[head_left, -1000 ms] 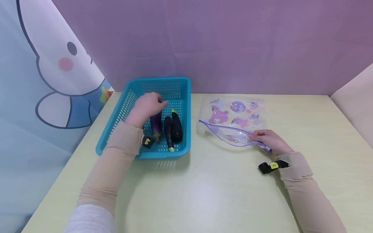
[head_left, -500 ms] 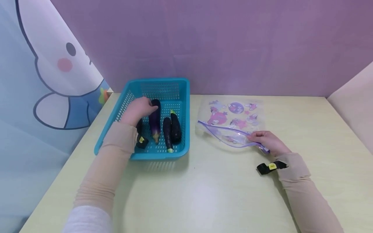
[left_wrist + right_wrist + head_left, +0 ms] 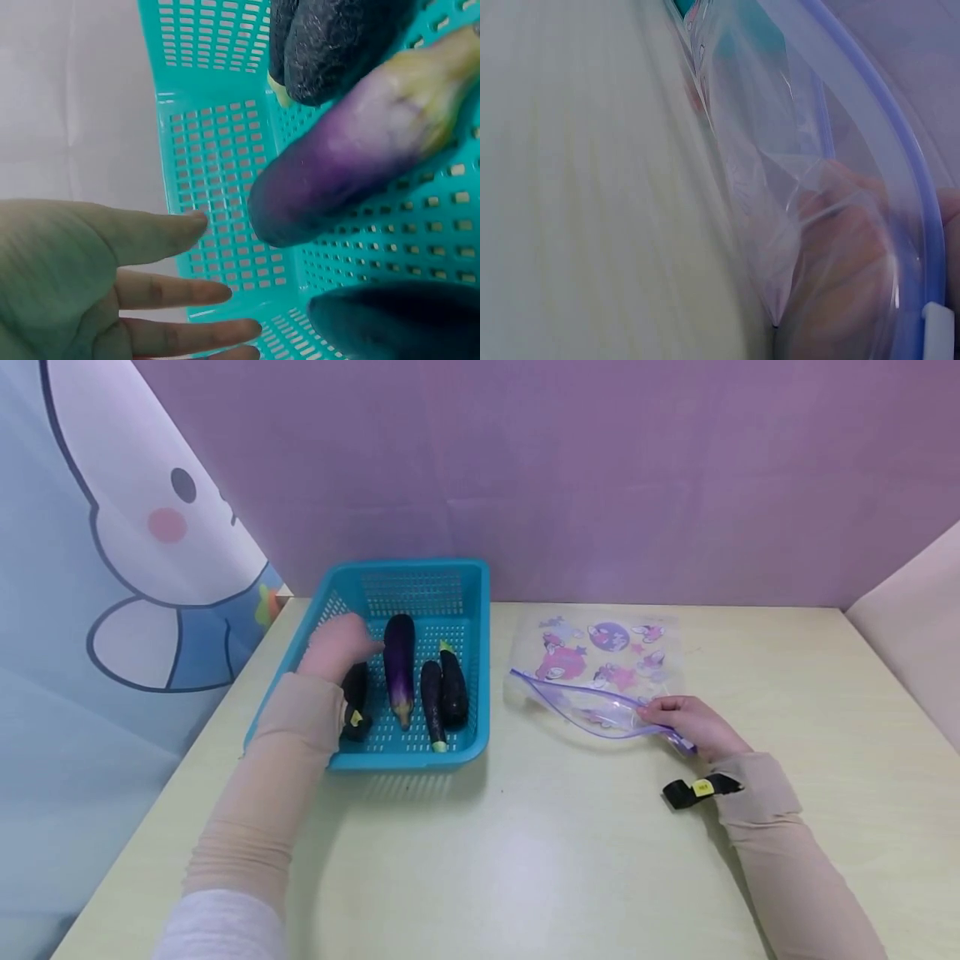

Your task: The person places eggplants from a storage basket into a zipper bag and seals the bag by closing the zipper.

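My left hand (image 3: pixel 339 643) is over the left side of a teal plastic basket (image 3: pixel 408 565). In the left wrist view its fingers reach out fairly straight, holding nothing. Just right of it lies a large purple eggplant (image 3: pixel 399 664), stem end toward me. Another dark eggplant (image 3: pixel 397 321) rests below the fingertips, partly hidden by the wrist in the head view. Two smaller eggplants (image 3: pixel 432 703) sit side by side at the basket's right. My right hand (image 3: pixel 693 723) pinches the right end of the mouth of a clear printed zip bag (image 3: pixel 592 652), whose purple-edged opening gapes.
The basket and bag stand on a pale wooden table (image 3: pixel 517 852), with a purple cloth (image 3: pixel 600 485) behind it. A cartoon-printed curtain (image 3: pixel 135 577) hangs at the left. Black straps with yellow tags dangle from both wrists, the right strap (image 3: pixel 697 790) lying near the bag.
My left hand has moved left and toward me, off the large eggplant, which now shows in full over the basket floor. The right hand and bag stay in place.
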### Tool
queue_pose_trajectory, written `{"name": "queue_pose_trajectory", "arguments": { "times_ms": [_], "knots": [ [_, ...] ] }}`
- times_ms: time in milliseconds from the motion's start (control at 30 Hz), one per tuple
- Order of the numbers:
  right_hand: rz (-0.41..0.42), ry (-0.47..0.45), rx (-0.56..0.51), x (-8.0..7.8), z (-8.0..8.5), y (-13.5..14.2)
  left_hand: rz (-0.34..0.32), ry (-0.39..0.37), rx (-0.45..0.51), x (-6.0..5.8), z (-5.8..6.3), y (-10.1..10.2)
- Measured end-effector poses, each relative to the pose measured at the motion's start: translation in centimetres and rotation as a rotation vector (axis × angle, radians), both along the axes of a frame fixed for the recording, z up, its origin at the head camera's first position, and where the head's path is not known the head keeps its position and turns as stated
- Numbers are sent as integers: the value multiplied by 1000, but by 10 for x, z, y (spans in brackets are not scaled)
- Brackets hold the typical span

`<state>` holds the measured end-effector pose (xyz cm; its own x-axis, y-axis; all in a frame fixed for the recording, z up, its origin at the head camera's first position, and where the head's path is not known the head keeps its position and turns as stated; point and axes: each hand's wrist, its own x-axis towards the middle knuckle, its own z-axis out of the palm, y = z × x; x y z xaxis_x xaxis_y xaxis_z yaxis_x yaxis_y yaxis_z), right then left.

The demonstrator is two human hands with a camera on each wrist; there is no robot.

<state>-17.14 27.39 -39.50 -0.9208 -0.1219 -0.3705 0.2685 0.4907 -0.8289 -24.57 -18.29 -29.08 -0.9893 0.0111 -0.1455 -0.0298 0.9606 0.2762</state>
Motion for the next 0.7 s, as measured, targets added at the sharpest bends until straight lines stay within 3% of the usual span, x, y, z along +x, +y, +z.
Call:
{"name": "queue_pose_trajectory", "arguments": {
  "times_ms": [700],
  "knots": [
    [-12, -12, -6, 1, 1, 0, 78, -81, 97, 6, -6, -8]
  ]
}}
